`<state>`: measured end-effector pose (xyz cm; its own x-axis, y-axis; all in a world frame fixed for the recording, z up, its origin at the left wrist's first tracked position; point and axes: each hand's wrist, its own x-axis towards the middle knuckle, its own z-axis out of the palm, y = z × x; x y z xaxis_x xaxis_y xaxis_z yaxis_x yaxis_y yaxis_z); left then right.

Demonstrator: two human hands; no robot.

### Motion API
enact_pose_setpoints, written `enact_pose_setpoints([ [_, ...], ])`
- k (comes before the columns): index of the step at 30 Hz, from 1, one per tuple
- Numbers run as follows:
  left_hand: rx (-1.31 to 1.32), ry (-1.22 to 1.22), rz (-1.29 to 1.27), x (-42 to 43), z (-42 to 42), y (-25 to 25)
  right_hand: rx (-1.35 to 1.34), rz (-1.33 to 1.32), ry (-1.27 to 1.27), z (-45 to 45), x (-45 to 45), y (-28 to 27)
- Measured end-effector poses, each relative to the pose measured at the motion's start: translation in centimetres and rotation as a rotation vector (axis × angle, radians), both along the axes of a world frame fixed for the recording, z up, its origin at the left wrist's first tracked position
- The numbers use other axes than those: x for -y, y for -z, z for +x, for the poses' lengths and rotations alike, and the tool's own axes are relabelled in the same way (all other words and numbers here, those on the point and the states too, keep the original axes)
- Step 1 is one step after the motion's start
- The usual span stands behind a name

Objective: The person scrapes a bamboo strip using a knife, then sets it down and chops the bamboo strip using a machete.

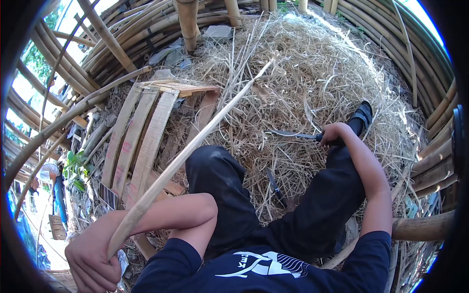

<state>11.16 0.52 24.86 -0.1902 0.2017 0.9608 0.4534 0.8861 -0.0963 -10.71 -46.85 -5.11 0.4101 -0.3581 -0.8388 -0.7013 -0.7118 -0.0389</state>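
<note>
My left hand (pixel 95 256) is wrapped round the thick near end of a long, pale bamboo strip (pixel 188 151). The strip slants up and away to the right, and its far end tapers over the pile of shavings (pixel 298 73). By my right shin, my right hand (pixel 334 133) grips the dark handle of a long knife (pixel 293 134), its blade pointing left just above the shavings. Between my legs lies a second, smaller knife (pixel 276 188) with a dark handle, touched by neither hand.
A slatted wooden crate (pixel 139 136) stands at the left, beside my left knee. Stacked bamboo poles (pixel 391 44) curve round the back and right. An upright bamboo post (pixel 188 24) rises behind, with stones (pixel 217 32) near its foot. Another bamboo pole (pixel 422 227) lies at my right.
</note>
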Motion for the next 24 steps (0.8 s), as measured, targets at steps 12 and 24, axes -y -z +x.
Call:
enact_pose_setpoints([
  [12, 0.242, 0.146, 0.033, 0.3, -0.2, 0.6, -0.001, -0.035, -0.011, 0.2, -0.4, -0.6],
  [24, 0.192, 0.009, 0.076, 0.1, -1.5, 0.1, 0.002, 0.082, 0.085, 0.3, -0.6, -1.3],
])
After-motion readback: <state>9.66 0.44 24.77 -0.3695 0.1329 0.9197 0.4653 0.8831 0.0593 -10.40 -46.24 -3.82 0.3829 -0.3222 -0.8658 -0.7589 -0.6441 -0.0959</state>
